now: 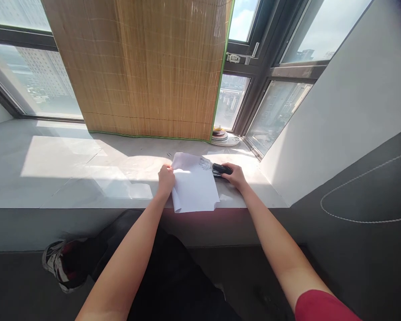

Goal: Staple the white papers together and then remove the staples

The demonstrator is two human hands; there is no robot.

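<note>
White paper [195, 187] with a small dark drawing or print near its upper right corner lies over the front part of the windowsill, its lower edge at the sill's rim. My left hand [166, 179] is closed on the paper's left edge, which curls up there. In my right hand [235, 175] is a black stapler [222, 169], held at the paper's upper right edge. Whether the paper is between the stapler's jaws I cannot tell. The number of sheets is also unclear.
The pale windowsill [70, 178] carries bright sun patches. A bamboo blind [147, 71] hangs just behind the paper. Stacked round plates or discs [220, 135] sit in the right corner by the window frame. A beaded cord [350, 219] loops at the right wall.
</note>
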